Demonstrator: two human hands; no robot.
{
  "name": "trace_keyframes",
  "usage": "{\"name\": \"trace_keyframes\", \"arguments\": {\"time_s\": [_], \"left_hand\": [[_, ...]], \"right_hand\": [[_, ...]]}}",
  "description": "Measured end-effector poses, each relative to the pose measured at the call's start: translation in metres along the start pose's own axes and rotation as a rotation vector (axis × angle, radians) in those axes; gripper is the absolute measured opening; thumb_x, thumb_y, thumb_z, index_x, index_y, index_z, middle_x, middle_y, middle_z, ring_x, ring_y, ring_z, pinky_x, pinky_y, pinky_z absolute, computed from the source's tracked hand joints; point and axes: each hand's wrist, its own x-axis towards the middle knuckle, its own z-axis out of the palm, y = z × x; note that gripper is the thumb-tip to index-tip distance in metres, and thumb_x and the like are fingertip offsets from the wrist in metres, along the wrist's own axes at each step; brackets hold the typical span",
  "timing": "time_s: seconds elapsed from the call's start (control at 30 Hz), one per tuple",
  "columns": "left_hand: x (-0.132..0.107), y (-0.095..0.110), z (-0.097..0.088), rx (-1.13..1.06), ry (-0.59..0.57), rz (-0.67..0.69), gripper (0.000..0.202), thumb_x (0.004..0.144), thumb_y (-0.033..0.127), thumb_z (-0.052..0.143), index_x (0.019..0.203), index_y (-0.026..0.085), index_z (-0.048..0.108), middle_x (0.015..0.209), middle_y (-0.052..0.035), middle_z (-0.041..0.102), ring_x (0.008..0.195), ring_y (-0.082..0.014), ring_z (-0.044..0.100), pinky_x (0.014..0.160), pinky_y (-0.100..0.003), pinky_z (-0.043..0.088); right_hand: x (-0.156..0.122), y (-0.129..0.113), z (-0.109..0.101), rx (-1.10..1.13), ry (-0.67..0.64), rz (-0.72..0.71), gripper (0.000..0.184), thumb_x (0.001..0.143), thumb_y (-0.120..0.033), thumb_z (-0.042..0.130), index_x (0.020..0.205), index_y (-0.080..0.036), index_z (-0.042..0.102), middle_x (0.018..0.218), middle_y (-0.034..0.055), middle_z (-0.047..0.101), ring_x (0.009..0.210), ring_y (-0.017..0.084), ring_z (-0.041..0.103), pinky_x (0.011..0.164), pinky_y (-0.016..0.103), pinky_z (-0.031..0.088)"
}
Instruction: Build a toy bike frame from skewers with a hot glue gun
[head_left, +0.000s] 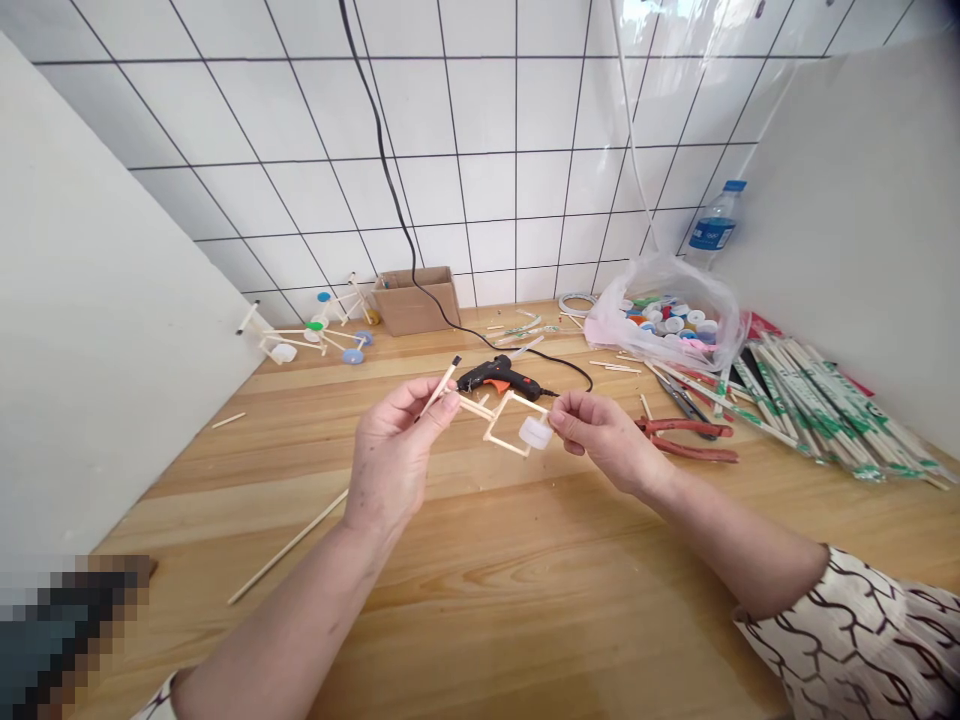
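Note:
My left hand is closed in a pinch on one end of a small frame of glued wooden sticks, held above the wooden table; a stick with a dark tip pokes up from the fingers. My right hand is closed on a white bottle cap, held against the frame's right corner. A black and orange glue gun lies on the table just behind both hands, its black cord running up the tiled wall.
Red-handled pliers lie right of my hands. Behind them are a plastic bag of coloured bottle caps, packets of chopsticks and a water bottle. A cardboard box and a finished stick model stand at the back left. A long stick lies at the front left.

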Motion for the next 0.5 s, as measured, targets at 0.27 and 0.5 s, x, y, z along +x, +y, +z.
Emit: {"name": "trace_keyframes", "arguments": {"time_s": [0.27,0.5], "left_hand": [[0.0005,-0.0018,0.0,-0.01,-0.013,-0.057,0.023,0.055,0.026,0.079,0.075,0.017,0.072,0.066,0.0026,0.061,0.064,-0.0104,0.05,0.065,-0.025,0.039],[0.0017,-0.0081,-0.0001,-0.062,0.021,-0.151,0.03,0.05,0.024,0.081,0.078,0.017,0.074,0.069,0.0013,0.063,0.065,-0.0105,0.052,0.064,-0.024,0.039]], "right_hand": [[-0.0012,-0.0006,0.004,0.088,-0.045,0.054,0.036,0.066,-0.047,0.071,0.065,-0.018,0.05,0.059,-0.0061,0.041,0.052,0.007,0.03,0.047,0.023,0.021],[-0.0009,0.0033,0.0046,0.087,-0.037,0.059,0.035,0.069,-0.048,0.069,0.067,-0.018,0.051,0.059,-0.0061,0.042,0.052,0.007,0.03,0.047,0.024,0.021]]}}
